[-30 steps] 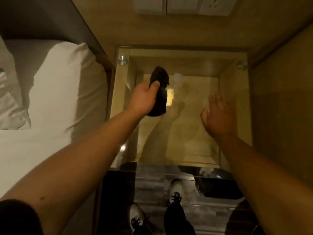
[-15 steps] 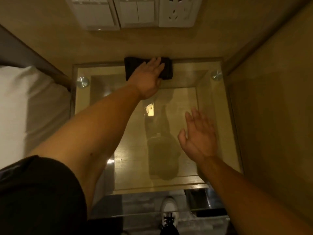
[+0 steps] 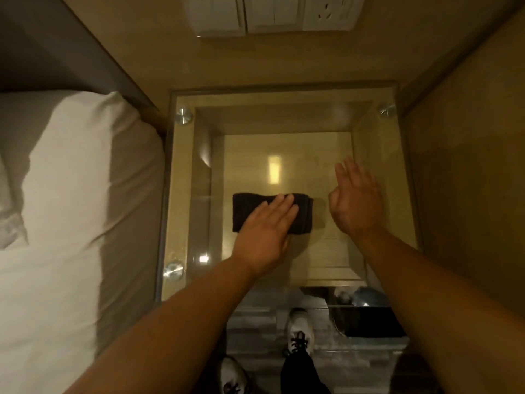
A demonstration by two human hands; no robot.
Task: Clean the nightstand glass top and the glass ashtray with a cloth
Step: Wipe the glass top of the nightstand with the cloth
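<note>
left hand (image 3: 262, 233) flat, fingers spread, pressing folded black cloth (image 3: 246, 212) on nightstand glass top (image 3: 287, 115) | right hand (image 3: 355, 203) open, beside cloth | cloth's near edge hidden under palm

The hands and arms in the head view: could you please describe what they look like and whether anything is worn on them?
Both hands are bare: no gloves, and no rings, watch or bracelet show on the left hand or the right hand. The forearms are bare as well, with no sleeve in view right down to the bottom edge of the picture. The light is dim and yellowish, so fine marks cannot be made out.

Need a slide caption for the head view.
Left hand presses folded dark cloth flat on nightstand glass top.
</note>
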